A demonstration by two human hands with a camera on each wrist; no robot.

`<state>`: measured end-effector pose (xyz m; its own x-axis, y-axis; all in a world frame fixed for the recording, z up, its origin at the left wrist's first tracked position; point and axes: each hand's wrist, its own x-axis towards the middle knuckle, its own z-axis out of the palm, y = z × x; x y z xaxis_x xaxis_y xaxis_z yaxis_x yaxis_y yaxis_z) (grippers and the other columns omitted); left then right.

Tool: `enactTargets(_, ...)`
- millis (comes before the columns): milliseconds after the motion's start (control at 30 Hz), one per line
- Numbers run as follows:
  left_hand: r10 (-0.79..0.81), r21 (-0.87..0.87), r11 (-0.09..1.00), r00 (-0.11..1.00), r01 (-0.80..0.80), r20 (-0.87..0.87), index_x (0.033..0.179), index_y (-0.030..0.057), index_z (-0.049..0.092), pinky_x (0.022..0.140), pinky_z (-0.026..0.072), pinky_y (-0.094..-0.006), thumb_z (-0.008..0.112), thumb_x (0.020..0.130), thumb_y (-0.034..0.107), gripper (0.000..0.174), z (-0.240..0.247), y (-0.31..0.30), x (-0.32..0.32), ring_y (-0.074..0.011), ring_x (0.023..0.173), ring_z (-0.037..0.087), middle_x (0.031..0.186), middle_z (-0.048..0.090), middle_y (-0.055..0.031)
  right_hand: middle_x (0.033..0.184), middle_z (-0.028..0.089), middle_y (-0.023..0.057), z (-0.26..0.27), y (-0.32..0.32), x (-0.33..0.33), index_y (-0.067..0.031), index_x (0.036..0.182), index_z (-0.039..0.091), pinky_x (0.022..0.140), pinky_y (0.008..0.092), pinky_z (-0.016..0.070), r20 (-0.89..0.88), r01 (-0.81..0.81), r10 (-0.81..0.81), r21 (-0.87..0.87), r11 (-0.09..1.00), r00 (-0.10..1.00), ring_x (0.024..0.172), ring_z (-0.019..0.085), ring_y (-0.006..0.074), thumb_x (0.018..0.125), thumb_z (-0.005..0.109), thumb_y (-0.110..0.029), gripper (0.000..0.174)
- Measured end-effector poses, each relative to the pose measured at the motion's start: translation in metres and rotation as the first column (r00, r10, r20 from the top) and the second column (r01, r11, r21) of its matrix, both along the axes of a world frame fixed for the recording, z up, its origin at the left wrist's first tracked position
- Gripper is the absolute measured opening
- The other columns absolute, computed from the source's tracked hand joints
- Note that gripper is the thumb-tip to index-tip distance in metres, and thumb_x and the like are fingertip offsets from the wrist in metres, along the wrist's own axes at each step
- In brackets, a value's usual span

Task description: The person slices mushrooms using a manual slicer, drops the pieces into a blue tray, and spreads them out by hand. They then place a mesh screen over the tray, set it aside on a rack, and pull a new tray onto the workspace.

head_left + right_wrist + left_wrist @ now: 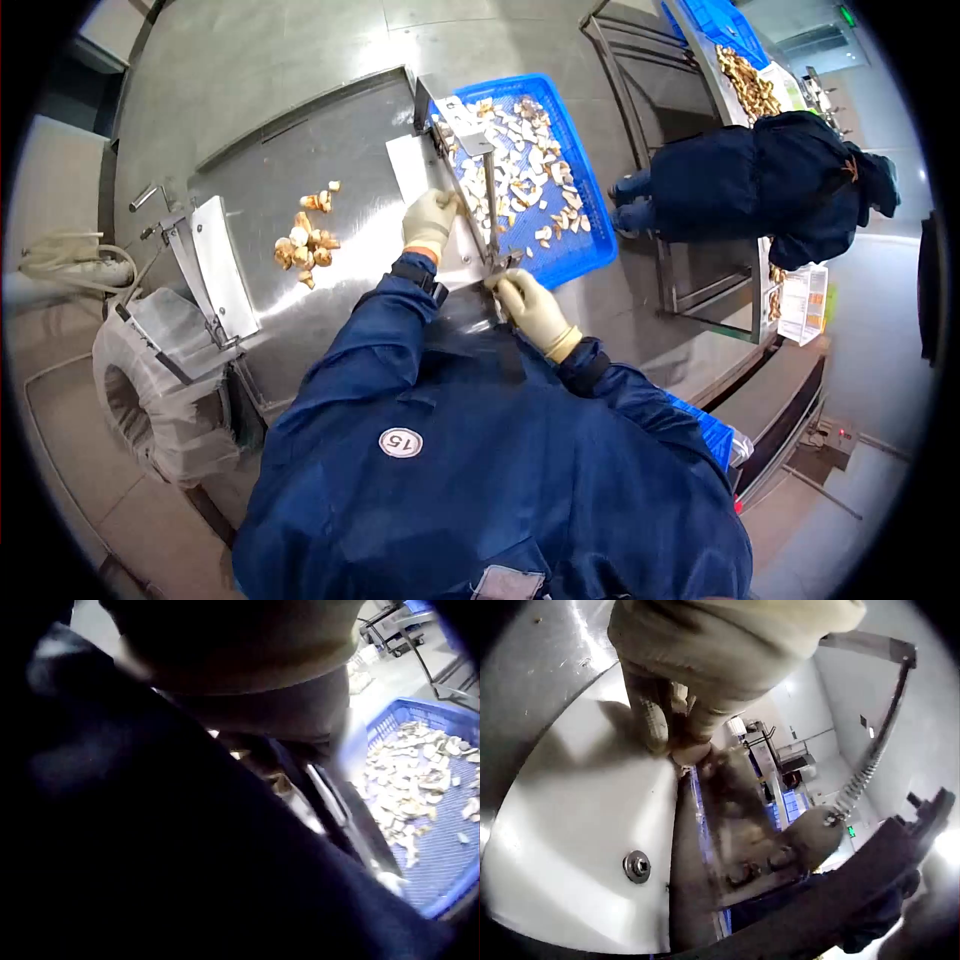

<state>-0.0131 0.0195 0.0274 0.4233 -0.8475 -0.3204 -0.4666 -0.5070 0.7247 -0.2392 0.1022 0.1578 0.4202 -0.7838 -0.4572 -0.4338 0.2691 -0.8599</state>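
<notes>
On the white board (408, 165) of a lever cutter, my gloved left hand (430, 220) keeps its fingers bent close to the cutting edge. The left wrist view has its thumb and fingers pinching a small pale mushroom piece (694, 754) at the board's edge, mostly hidden by the glove. My gloved right hand (540, 315) grips the near end of the cutter's blade lever (490, 190); the sleeve hides most of that grip in the right wrist view. Sliced mushrooms (405, 780) lie spread in a blue mesh tray (600, 235) just beyond the blade.
Whole mushrooms (305, 245) sit in a small pile on the steel table (350, 130), left of my left hand. A second cutter (225, 270) and a plastic-lined bin (165, 385) stand farther left. At right, a person in dark clothing (760, 180) stands at another table.
</notes>
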Motion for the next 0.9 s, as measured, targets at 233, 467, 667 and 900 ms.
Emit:
enactTargets(233, 0.066, -0.066, 0.995, 0.997, -0.069, -0.042, 0.098, 0.0117, 0.071, 0.081, 0.0545, -0.0452, 0.076, 0.088, 0.037, 0.027, 0.008, 0.002, -0.007, -0.0403, 0.092, 0.070, 0.095, 0.074, -0.0163, 0.093, 0.064, 0.0030, -0.014, 0.010, -0.006, -0.0013, 0.119, 0.062, 0.063, 0.0211, 0.0468, 0.124, 0.017, -0.021, 0.036, 0.999, 0.992, 0.067, 0.055, 0.0057, 0.108, 0.053, -0.018, 0.021)
enactTargets(467, 0.041, -0.118, 0.992, 0.999, -0.045, -0.034, 0.103, 0.0118, 0.071, 0.084, 0.0547, -0.0441, 0.074, 0.090, 0.035, 0.026, 0.011, 0.004, -0.010, -0.0394, 0.097, 0.070, 0.100, 0.075, -0.0152, 0.089, 0.062, 0.0033, 0.059, -0.010, 0.022, -0.0014, 0.115, 0.060, 0.063, 0.0208, 0.0465, 0.263, 0.186, -0.189, 0.039, 0.982, 0.946, 0.066, 0.052, 0.0059, 0.109, 0.049, -0.015, 0.018)
enactTargets(667, 0.051, -0.044, 0.997, 0.986, -0.059, -0.158, 0.099, 0.0110, 0.074, 0.082, 0.0562, -0.0383, 0.072, 0.089, 0.024, 0.017, -0.032, -0.007, -0.002, -0.0307, 0.090, 0.072, 0.095, 0.076, -0.0132, 0.090, 0.067, 0.0068, -0.014, 0.005, -0.008, 0.0003, 0.114, 0.063, 0.074, 0.0268, 0.0523, 0.054, -0.092, 0.090, 0.038, 0.995, 0.995, 0.079, 0.062, 0.0113, 0.108, 0.054, -0.019, 0.023)
enactTargets(900, 0.000, -0.116, 0.993, 1.000, 0.001, 0.005, 0.095, 0.0075, 0.073, 0.075, 0.0565, -0.0337, 0.076, 0.087, 0.017, 0.013, -0.011, -0.005, -0.004, -0.0240, 0.081, 0.074, 0.088, 0.077, -0.0104, 0.088, 0.063, 0.0035, 0.055, -0.009, 0.018, -0.0015, 0.110, 0.060, 0.066, 0.0232, 0.0477, 0.192, 0.122, -0.145, 0.124, 0.985, 0.971, 0.069, 0.056, 0.0081, 0.109, 0.053, -0.021, 0.021)
